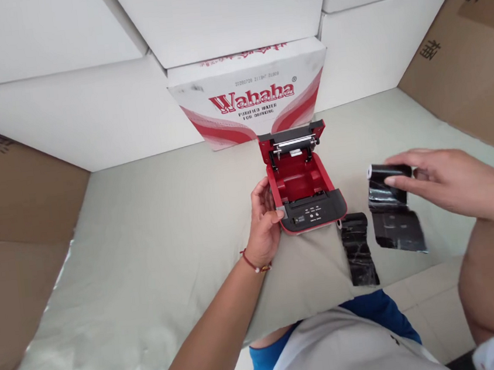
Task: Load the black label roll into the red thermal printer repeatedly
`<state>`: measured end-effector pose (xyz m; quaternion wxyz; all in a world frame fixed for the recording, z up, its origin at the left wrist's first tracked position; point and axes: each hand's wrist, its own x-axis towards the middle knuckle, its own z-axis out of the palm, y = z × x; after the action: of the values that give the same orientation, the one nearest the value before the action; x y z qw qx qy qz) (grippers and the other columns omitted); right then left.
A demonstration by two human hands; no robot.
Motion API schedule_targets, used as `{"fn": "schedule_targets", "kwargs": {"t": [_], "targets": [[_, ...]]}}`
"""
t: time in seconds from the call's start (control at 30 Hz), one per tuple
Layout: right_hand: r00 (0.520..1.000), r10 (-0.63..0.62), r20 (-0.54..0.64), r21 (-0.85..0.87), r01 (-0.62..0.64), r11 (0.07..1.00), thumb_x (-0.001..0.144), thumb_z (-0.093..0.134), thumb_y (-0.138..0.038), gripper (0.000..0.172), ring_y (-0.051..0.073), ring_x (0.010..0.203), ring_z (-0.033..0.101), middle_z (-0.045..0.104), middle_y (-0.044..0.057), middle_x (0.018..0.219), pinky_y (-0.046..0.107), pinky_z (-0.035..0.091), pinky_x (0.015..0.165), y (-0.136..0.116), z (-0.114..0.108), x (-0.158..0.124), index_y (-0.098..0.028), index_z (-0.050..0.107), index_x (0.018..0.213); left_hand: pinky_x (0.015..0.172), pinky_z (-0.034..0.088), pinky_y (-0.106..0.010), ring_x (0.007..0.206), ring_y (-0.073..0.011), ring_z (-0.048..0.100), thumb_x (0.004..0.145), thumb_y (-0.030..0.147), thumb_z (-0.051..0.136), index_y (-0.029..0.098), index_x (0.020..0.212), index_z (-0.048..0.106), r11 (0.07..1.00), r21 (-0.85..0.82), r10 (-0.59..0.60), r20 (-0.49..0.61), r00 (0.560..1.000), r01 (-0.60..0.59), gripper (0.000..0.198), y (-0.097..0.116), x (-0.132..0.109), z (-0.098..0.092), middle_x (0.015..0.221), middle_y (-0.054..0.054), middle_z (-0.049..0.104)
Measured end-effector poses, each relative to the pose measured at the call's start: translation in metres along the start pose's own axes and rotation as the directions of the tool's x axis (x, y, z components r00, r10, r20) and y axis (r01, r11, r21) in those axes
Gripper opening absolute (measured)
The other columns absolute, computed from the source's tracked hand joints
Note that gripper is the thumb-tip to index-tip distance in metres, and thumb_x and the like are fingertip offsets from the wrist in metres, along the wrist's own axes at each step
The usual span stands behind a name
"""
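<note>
A small red and black printer (302, 188) sits on the cloth with its lid raised; its red inner bay shows no roll. My left hand (265, 224) grips the printer's left side, thumb on the front panel's corner. To the right, my right hand (426, 175) holds a black roll (388, 185) between thumb and fingers, a loose black strip hanging from it towards me. Another black strip (357, 250), with a rolled end, lies on the cloth by the printer's front right corner.
A white and red Wahaha carton (255, 99) stands right behind the printer. Large white boxes (228, 10) are stacked along the back. Brown cardboard (22, 232) flanks the left side, and more cardboard (472, 55) the right. The greenish cloth (146, 237) ends near my body.
</note>
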<state>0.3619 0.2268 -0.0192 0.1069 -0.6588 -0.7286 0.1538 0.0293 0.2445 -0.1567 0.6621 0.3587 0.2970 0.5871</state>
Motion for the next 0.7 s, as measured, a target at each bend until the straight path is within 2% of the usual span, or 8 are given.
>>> {"fn": "schedule_targets", "kwargs": {"t": [0.1, 0.17, 0.27, 0.3, 0.4, 0.47, 0.57, 0.7], "targets": [[0.989, 0.059, 0.134, 0.002, -0.060, 0.998, 0.095, 0.058, -0.060, 0.049, 0.036, 0.091, 0.077, 0.083, 0.014, 0.113, 0.051, 0.061, 0.082, 0.032, 0.032, -0.005, -0.024, 0.080, 0.118, 0.130, 0.040, -0.047, 0.155, -0.0316, 0.048, 0.071, 0.045, 0.094, 0.036, 0.139, 0.066, 1.000, 0.011, 0.005, 0.005, 1.000, -0.005, 0.074, 0.001, 0.001, 0.000, 0.159, -0.003, 0.059], [0.994, 0.038, 0.105, -0.004, -0.038, 0.999, 0.096, 0.055, -0.052, 0.046, 0.037, 0.103, 0.078, 0.081, 0.016, 0.121, 0.053, 0.062, 0.091, 0.033, 0.051, -0.013, -0.022, 0.080, 0.120, 0.128, 0.042, -0.046, 0.154, -0.0308, 0.049, 0.071, 0.044, 0.094, 0.036, 0.139, 0.066, 1.000, 0.012, -0.001, 0.001, 1.000, 0.001, 0.073, 0.001, 0.001, -0.001, 0.158, -0.003, 0.059], [0.998, -0.040, -0.047, 0.056, 0.042, 0.998, 0.104, 0.053, -0.044, 0.038, 0.032, 0.108, 0.079, 0.078, 0.014, 0.130, 0.050, 0.063, 0.095, 0.012, 0.068, -0.031, -0.024, 0.079, 0.124, 0.127, 0.044, -0.046, 0.155, -0.0309, 0.049, 0.072, 0.044, 0.093, 0.037, 0.139, 0.066, 1.000, 0.026, -0.002, 0.006, 1.000, 0.001, 0.072, 0.002, 0.000, -0.002, 0.159, -0.002, 0.059], [0.995, -0.083, -0.059, 0.087, 0.088, 0.992, 0.106, 0.054, -0.042, 0.035, 0.029, 0.109, 0.079, 0.078, 0.013, 0.131, 0.047, 0.064, 0.094, 0.003, 0.071, -0.036, -0.025, 0.079, 0.124, 0.128, 0.044, -0.046, 0.155, -0.0312, 0.048, 0.073, 0.045, 0.093, 0.037, 0.139, 0.066, 0.999, 0.035, 0.001, 0.010, 1.000, -0.002, 0.072, 0.002, 0.000, -0.003, 0.160, -0.002, 0.059], [0.980, -0.191, 0.061, 0.091, 0.185, 0.978, 0.106, 0.058, -0.033, 0.029, 0.026, 0.105, 0.079, 0.079, 0.011, 0.126, 0.040, 0.065, 0.089, -0.020, 0.081, -0.042, -0.025, 0.079, 0.125, 0.128, 0.044, -0.047, 0.158, -0.0318, 0.046, 0.074, 0.045, 0.093, 0.037, 0.139, 0.066, 0.999, 0.051, 0.005, 0.011, 1.000, -0.005, 0.072, 0.001, 0.000, -0.005, 0.163, -0.002, 0.056], [0.971, -0.173, 0.167, 0.016, 0.172, 0.985, 0.104, 0.062, -0.026, 0.031, 0.025, 0.100, 0.079, 0.079, 0.012, 0.124, 0.036, 0.064, 0.083, -0.029, 0.086, -0.039, -0.023, 0.078, 0.130, 0.129, 0.044, -0.047, 0.159, -0.0321, 0.045, 0.074, 0.044, 0.093, 0.037, 0.139, 0.066, 0.999, 0.050, 0.004, 0.005, 1.000, -0.005, 0.071, 0.000, 0.000, -0.005, 0.164, -0.002, 0.055], [0.959, -0.153, 0.237, -0.024, 0.163, 0.986, 0.101, 0.066, -0.025, 0.031, 0.024, 0.093, 0.078, 0.078, 0.012, 0.117, 0.033, 0.062, 0.079, -0.033, 0.081, -0.036, -0.023, 0.079, 0.128, 0.129, 0.044, -0.047, 0.159, -0.0323, 0.045, 0.074, 0.044, 0.093, 0.037, 0.139, 0.067, 0.999, 0.049, 0.005, 0.001, 1.000, -0.005, 0.071, -0.001, 0.000, -0.006, 0.164, -0.002, 0.056], [0.917, -0.328, 0.227, 0.282, 0.260, 0.924, 0.105, 0.065, -0.037, 0.025, 0.021, 0.087, 0.075, 0.077, 0.009, 0.113, 0.031, 0.061, 0.074, -0.033, 0.035, -0.036, -0.029, 0.080, 0.123, 0.128, 0.044, -0.048, 0.157, -0.0320, 0.047, 0.073, 0.044, 0.093, 0.037, 0.140, 0.067, 0.999, 0.040, 0.002, -0.002, 1.000, -0.002, 0.072, -0.001, 0.000, -0.005, 0.163, -0.002, 0.057]]}}
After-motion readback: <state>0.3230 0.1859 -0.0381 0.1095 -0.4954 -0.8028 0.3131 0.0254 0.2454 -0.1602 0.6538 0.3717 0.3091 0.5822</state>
